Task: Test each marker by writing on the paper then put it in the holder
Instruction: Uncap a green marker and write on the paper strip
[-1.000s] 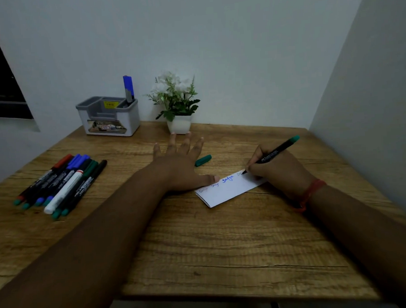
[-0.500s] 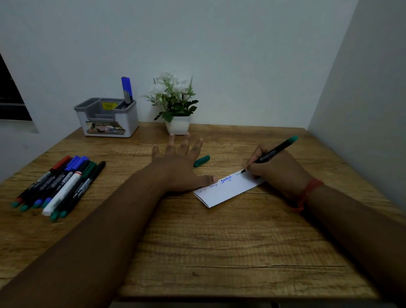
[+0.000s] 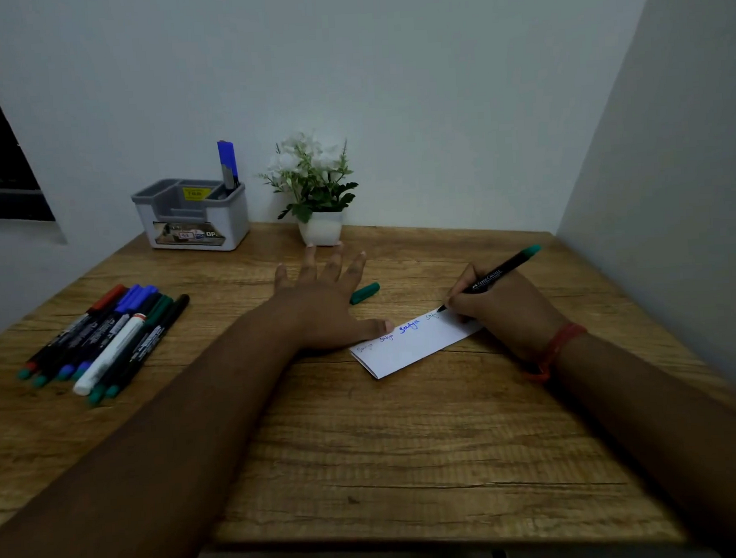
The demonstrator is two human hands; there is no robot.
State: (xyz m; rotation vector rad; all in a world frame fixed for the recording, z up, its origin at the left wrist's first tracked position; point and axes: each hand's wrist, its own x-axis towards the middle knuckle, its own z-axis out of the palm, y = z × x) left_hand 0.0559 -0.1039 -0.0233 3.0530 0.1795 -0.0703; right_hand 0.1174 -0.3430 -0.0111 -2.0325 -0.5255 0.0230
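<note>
Lying loose beside the left hand: green cap; potted plant beyond.

Home desk, potted plant

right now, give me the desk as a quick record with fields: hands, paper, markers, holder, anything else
left hand: left hand flat, fingers spread, thumb on the paper's left end
right hand: right hand grips a green-ended marker, tip on the paper's far right
paper: folded white paper, four faint-to-blue written words along its top edge
cap: green cap lying loose beside the left hand
waiting markers: row of markers at the table's left
holder: grey holder at the back, one blue-capped marker upright in it
other: potted plant right of the holder
</note>
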